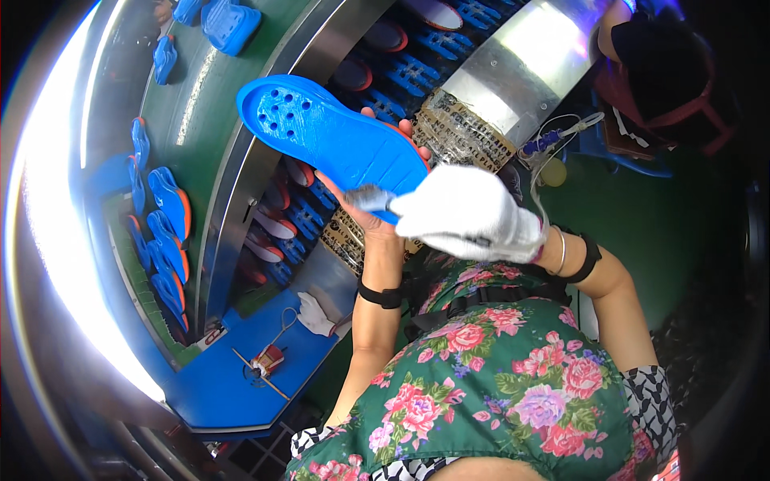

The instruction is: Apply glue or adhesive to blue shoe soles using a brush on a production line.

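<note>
My bare left hand [378, 224] holds a blue shoe sole [341, 140] from beneath, its fingertips and thumb showing at the edges. The sole lies inside up and tilted, with a cluster of round holes in its heel and a wet-looking sheen. A white knitted glove covers my right hand [473, 212], which is closed around a brush. The bristles [370, 198] are at the sole's near end, over its edge; whether they touch it I cannot tell. Most of the brush handle is hidden by the glove.
On the left, a green conveyor belt [192, 96] carries several blue soles [170, 204] behind a metal rail [228, 172]. A blue table [224, 389] holds a small red container [269, 359] and white cloth [314, 314]. Shoe parts on blue racks [301, 216] lie beneath. Another person [662, 72] is at upper right.
</note>
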The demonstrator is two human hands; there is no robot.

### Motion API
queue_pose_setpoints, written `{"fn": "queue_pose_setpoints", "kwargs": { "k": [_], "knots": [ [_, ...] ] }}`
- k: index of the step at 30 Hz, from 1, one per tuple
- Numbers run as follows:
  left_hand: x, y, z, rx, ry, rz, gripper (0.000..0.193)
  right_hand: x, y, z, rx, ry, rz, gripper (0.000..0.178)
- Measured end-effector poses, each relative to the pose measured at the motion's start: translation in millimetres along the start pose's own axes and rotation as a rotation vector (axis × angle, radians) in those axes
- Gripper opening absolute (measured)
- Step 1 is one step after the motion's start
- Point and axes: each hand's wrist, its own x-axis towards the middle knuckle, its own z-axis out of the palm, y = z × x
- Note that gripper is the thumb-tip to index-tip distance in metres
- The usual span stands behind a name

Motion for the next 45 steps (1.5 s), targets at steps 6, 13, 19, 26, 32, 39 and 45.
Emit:
{"fn": "queue_pose_setpoints", "kwargs": {
  "k": [6,13,19,26,32,39,45],
  "knots": [
    [-5,5,-4,0.048,0.025,0.002,0.108,0,8,-12,0.254,0.053,0.258,0.017],
    [-11,14,-6,0.055,0.088,-0.03,0.113,-12,-4,-11,0.302,-0.081,0.242,0.02],
    [-7,25,-8,-0.026,-0.018,-0.276,0.119,-19,-8,-6,0.112,-0.15,0.104,0.024],
    [-19,28,-5,0.096,0.006,-0.39,0.118,-21,-8,-8,0.359,0.015,0.426,0.013],
    [-9,34,-13,0.108,0.006,-0.42,0.117,-37,-9,-8,0.05,-0.215,0.016,0.03],
    [1,32,-9,0.099,-0.134,-0.454,0.118,-20,-3,-18,0.238,-0.126,0.159,0.023],
    [4,36,-12,0.066,-0.125,-0.436,0.118,-24,-16,-7,0.401,-0.159,0.297,0.017]
  ]
}}
